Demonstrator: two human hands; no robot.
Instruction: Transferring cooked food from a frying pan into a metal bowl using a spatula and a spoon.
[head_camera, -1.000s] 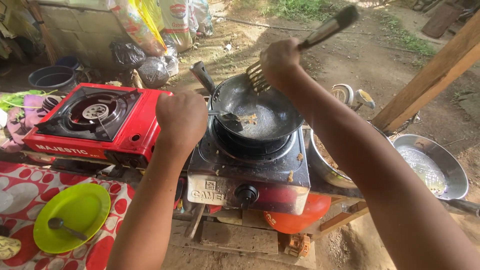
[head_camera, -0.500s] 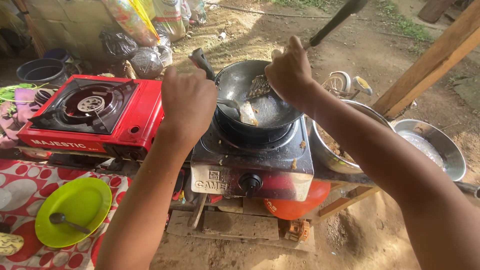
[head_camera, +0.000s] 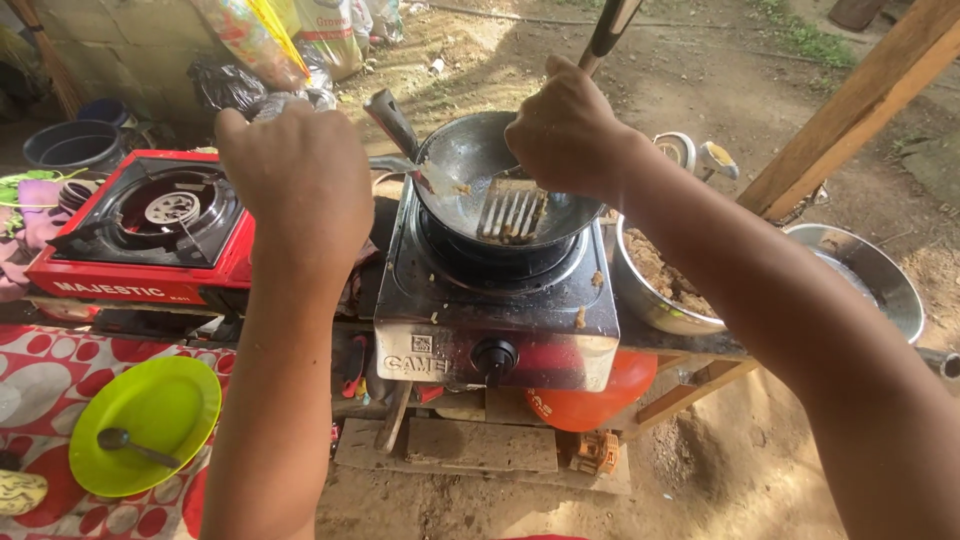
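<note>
Cooking well under way on the silver stove (head_camera: 497, 300): left of it, left hand (head_camera: 295, 180) fisted, seemingly on a spoon (head_camera: 405, 165) reaching into the pan (head_camera: 470, 160); above it, right hand (head_camera: 565, 130) clenched around a slotted spatula (head_camera: 512, 212) scraping pale food; lifting out still left, bowl (head_camera: 650, 275) of mix waiting right.

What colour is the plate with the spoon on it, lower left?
Lime green plate, holding a grey metal spoon; the head view shows it best.

Glossy metal pan (head_camera: 470, 165); shiny steel stove (head_camera: 500, 310).
</note>
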